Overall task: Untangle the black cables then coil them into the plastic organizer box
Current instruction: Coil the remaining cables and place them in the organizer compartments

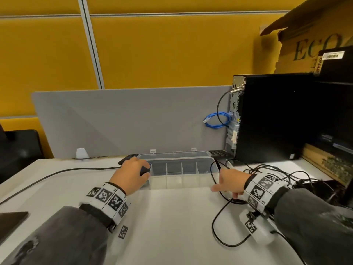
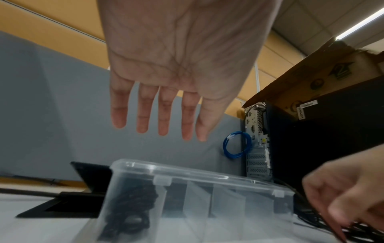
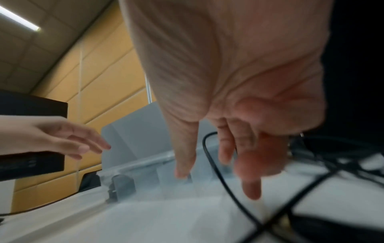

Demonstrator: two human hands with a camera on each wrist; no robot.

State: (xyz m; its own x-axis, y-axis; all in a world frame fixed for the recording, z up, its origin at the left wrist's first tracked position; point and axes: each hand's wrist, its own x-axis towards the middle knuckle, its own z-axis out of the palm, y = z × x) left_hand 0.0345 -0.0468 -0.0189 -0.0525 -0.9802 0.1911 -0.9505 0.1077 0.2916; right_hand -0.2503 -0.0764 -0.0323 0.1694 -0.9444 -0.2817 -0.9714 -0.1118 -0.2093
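White desk [image 1: 172, 217] against a grey divider panel [image 1: 124, 121], yellow wall panels behind. Clear plastic organizer box [image 1: 207, 159] sits at the desk's far edge, lid open, several compartments across. Leftmost compartment holds a coiled black cable [image 2: 130, 210], seen through the wall in the left wrist view. Left hand [image 1: 131, 175] is above that end of the box, fingers straight and spread, gripping nothing. Right hand [image 1: 230, 181] is just right of the box over the loose black cables [image 1: 286, 178]; fingers relaxed and pointing down, one thin cable [image 3: 216, 167] runs right beside them, but the right wrist view is blurred so probably touching, not clearly pinched. More of the tangle lies on the desk to the right, near a black PC tower [image 1: 277, 115]. Blue network cable [image 1: 217, 120] hangs coiled at the tower's back. Cardboard box [image 1: 305, 44] stands behind.
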